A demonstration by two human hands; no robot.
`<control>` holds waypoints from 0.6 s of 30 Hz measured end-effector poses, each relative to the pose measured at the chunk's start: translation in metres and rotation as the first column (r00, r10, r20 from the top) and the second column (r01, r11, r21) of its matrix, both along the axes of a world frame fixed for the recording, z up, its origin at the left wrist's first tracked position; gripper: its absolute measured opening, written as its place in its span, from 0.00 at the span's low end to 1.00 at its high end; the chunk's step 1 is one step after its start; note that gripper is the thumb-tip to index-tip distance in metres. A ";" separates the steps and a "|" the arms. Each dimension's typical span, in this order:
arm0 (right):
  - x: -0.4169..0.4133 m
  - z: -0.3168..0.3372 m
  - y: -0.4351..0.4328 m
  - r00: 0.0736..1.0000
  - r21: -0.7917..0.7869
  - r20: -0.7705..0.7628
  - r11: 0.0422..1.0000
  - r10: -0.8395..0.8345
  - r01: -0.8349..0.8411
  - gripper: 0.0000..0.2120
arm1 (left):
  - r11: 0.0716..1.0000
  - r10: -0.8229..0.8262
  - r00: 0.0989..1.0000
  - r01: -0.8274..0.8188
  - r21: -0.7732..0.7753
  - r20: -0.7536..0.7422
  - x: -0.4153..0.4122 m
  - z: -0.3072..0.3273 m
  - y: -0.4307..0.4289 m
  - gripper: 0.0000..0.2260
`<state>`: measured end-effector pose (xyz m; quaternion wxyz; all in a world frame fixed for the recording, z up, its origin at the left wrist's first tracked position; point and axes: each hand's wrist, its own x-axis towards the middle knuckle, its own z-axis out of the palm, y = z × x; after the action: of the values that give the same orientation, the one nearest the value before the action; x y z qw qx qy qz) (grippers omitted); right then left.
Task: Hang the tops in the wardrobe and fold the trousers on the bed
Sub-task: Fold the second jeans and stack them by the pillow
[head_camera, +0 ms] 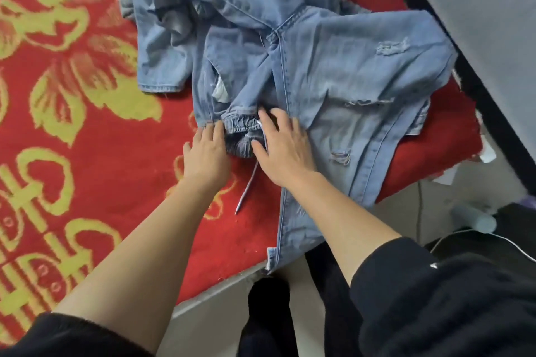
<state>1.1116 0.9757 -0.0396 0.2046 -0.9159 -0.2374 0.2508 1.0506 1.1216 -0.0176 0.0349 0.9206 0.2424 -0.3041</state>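
Light blue ripped denim trousers [333, 72] lie crumpled on the bed's red and gold cover [72, 95]. Their elastic waistband [242, 132] faces me, and a white drawstring [246, 188] trails from it toward the bed edge. My left hand [207, 153] rests flat at the waistband's left end, fingers straight. My right hand [282, 148] lies flat on the denim just right of the waistband, fingers spread. One trouser leg hangs over the bed's near edge by my right forearm. A second fold of denim is bunched at the top.
The bed's near edge [220, 284] runs diagonally below my arms, with pale floor beneath. A grey wall or panel with a black border [478, 23] stands at the right. A pale cylinder [475, 219], a white cable and dark items lie on the floor at the right.
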 end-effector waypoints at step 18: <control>-0.127 0.084 0.033 0.962 0.271 0.097 0.937 -0.255 0.221 0.15 | 0.996 0.035 0.832 -0.072 0.045 0.554 -0.132 0.112 0.029 0.04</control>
<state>0.9847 1.0090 0.0447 0.3346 -0.9180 -0.1679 0.1308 0.9188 1.1507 0.0944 0.0825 0.9627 0.2573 -0.0163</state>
